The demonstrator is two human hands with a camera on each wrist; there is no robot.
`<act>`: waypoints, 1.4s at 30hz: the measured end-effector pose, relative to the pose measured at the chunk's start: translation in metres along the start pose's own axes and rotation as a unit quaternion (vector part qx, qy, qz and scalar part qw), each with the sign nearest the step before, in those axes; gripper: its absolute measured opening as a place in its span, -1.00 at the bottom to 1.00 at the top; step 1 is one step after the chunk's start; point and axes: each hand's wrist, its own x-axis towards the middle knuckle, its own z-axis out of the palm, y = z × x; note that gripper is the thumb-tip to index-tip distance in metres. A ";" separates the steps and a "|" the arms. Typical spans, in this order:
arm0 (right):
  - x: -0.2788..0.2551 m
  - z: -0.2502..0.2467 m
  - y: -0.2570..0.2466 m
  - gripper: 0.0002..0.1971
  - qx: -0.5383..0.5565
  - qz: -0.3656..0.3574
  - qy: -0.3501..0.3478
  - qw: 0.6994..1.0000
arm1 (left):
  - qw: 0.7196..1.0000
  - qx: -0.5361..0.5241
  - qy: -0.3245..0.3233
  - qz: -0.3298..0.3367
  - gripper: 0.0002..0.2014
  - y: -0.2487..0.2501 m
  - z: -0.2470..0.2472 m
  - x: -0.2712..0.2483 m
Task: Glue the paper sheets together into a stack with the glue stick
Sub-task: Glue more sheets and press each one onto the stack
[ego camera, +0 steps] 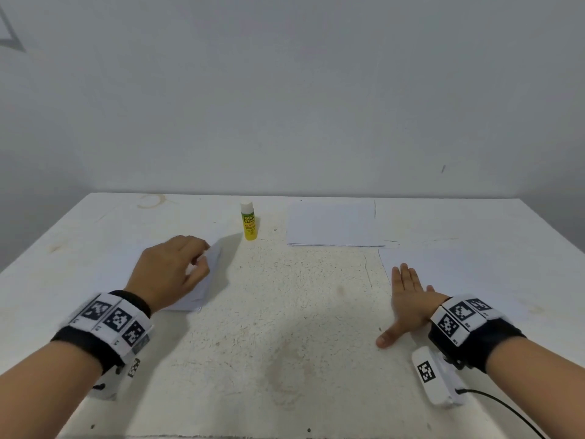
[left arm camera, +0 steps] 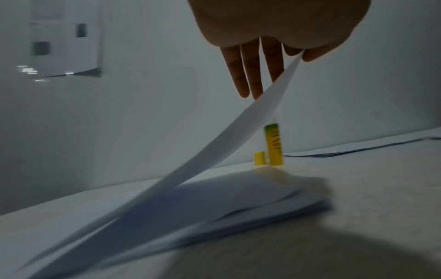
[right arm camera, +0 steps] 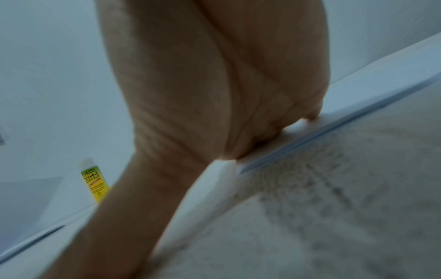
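Note:
At the left of the table lies a stack of white paper sheets [ego camera: 202,289]. My left hand [ego camera: 199,261] pinches a corner of its top sheet [left arm camera: 214,151] between thumb and fingers, and the sheet curves up off the stack [left arm camera: 238,200]. My right hand [ego camera: 405,280] lies flat with straight fingers on the near left edge of a white sheet [ego camera: 459,274] at the right; the fingertips [right arm camera: 312,117] press on that paper [right arm camera: 381,81]. The yellow and green glue stick [ego camera: 248,220] stands upright at the back centre, apart from both hands. A small yellow cap [left arm camera: 259,158] stands beside the glue stick [left arm camera: 275,145].
Another pile of white sheets [ego camera: 332,223] lies at the back, right of the glue stick. The white, speckled table [ego camera: 300,312] ends at a plain wall behind. A black cable [ego camera: 506,410] runs from my right wrist device at the near right.

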 end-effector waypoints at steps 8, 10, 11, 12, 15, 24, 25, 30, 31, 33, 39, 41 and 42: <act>0.001 -0.001 0.001 0.63 -0.008 0.006 0.013 1.000 | 0.945 -0.073 -0.319 -0.007 -0.76 0.122 0.050 0.037; -0.002 -0.006 0.001 0.67 -0.013 -0.002 0.016 1.000 | 0.907 -0.075 -0.413 -0.031 -0.77 0.142 0.057 0.046; -0.003 -0.010 0.002 0.71 -0.010 -0.009 0.010 1.000 | 0.903 -0.081 -0.421 -0.026 -0.77 0.148 0.060 0.050; -0.003 -0.014 0.003 0.73 -0.007 -0.018 0.006 1.000 | 0.903 -0.091 -0.420 -0.020 -0.73 0.153 0.063 0.052; 0.006 -0.023 0.013 0.69 -0.002 -0.043 0.050 0.998 | 0.901 -0.117 -0.417 -0.011 -0.63 0.154 0.069 0.053; 0.024 -0.049 0.025 -0.07 0.169 -0.044 0.235 0.956 | 0.901 -0.094 -0.419 0.055 -0.38 0.120 0.076 0.055; 0.022 -0.055 0.021 -0.19 0.188 -0.053 0.272 0.943 | 0.903 -0.109 -0.413 0.037 -0.38 0.116 0.076 0.055; 0.023 -0.090 -0.036 -0.69 0.285 -0.199 0.313 0.884 | 0.882 -0.030 -0.471 -0.003 -0.23 0.102 0.076 0.055; 0.028 -0.097 -0.051 -0.72 0.278 -0.223 0.302 0.884 | 0.874 -0.028 -0.485 -0.008 -0.22 0.100 0.077 0.056; 0.040 -0.109 -0.084 -0.74 0.256 -0.255 0.274 0.891 | 0.869 -0.022 -0.494 0.000 -0.20 0.098 0.078 0.057; 0.074 -0.138 -0.168 -0.59 0.228 -0.291 0.209 0.905 | 0.863 -0.011 -0.505 0.003 -0.20 0.096 0.080 0.057; 0.080 -0.143 -0.188 -0.51 0.221 -0.290 0.209 0.907 | 0.861 -0.019 -0.508 -0.007 -0.21 0.097 0.080 0.057; 0.084 -0.144 -0.195 -0.50 0.224 -0.291 0.210 0.906 | 0.861 -0.025 -0.508 -0.013 -0.21 0.097 0.079 0.057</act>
